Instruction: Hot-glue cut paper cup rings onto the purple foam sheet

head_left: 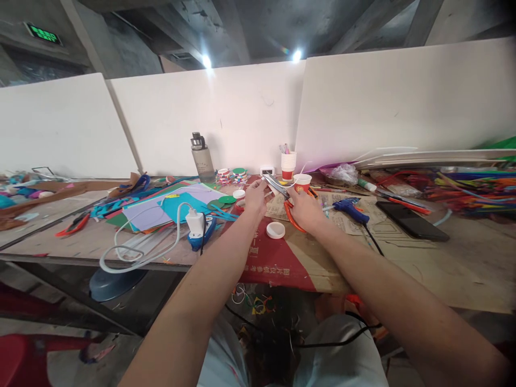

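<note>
My right hand (307, 208) grips a pair of scissors (276, 186) with orange handles, its grey blades pointing up and left over the table. My left hand (256, 196) is closed, fingertips beside the blades, on what looks like a thin white strip (291, 185); its far end curves towards the paper cup (302, 181). Part of the strip is hidden by the fingers and blades. Just below the hands a round white lid-like disc (276, 230) lies on the red and brown cardboard (278, 258). Green discs (227, 199) lie left of my left hand.
A blue glue gun (351, 209) and a black phone (411, 220) lie to the right. On the left are coloured sheets (149, 212), a white plug (195, 221) with looping cable and red-handled pliers (73, 226). A bottle (202, 158) and stacked cups (288, 164) stand behind.
</note>
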Available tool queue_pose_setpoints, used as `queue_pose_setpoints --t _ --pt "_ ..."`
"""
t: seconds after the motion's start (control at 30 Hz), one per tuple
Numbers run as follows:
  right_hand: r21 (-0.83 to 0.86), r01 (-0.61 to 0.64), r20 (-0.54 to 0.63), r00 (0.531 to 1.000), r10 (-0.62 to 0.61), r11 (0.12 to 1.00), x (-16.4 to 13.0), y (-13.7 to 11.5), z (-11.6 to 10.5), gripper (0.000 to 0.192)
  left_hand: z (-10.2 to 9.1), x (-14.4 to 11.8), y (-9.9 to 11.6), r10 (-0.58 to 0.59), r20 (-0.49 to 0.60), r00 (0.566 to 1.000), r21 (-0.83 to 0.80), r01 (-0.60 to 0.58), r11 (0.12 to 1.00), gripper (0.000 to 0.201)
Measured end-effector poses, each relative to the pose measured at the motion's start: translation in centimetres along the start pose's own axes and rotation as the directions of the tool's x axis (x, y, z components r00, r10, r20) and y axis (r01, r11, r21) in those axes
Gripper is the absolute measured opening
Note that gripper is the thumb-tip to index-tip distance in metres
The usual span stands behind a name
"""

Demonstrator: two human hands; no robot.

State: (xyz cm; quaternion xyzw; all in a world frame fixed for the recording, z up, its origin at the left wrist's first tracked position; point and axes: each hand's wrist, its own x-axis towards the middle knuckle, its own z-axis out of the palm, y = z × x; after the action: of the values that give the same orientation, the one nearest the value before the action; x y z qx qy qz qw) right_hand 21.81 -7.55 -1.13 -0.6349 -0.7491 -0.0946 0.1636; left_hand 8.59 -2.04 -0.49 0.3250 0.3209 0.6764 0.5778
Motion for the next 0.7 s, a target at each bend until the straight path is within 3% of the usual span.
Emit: queue_pose_setpoints --t 0.43,0.6,0.7 --pt "0.014 0.017 -0.011 1.0 -0.017 1.0 -0.1 0.0 -0.1 0.039 -0.4 0.0 0.1 0.006 0.029 1.0 0.02 -0.006 1.0 0.019" --pt "0.028 0.025 -0.003 1.0 -0.025 0.999 -0.1 0.1 -0.1 0.039 -0.5 0.7 0.7 -0.101 -0.026 0.995 -0.075 0.098 0.992 0.017" --pt "0.035 0.026 0.001 1.0 -0.026 0.999 -0.1 0.2 -0.1 0.04 -0.6 0.9 0.6 -0.098 -0.017 0.995 -0.087 0.096 0.992 0.014"
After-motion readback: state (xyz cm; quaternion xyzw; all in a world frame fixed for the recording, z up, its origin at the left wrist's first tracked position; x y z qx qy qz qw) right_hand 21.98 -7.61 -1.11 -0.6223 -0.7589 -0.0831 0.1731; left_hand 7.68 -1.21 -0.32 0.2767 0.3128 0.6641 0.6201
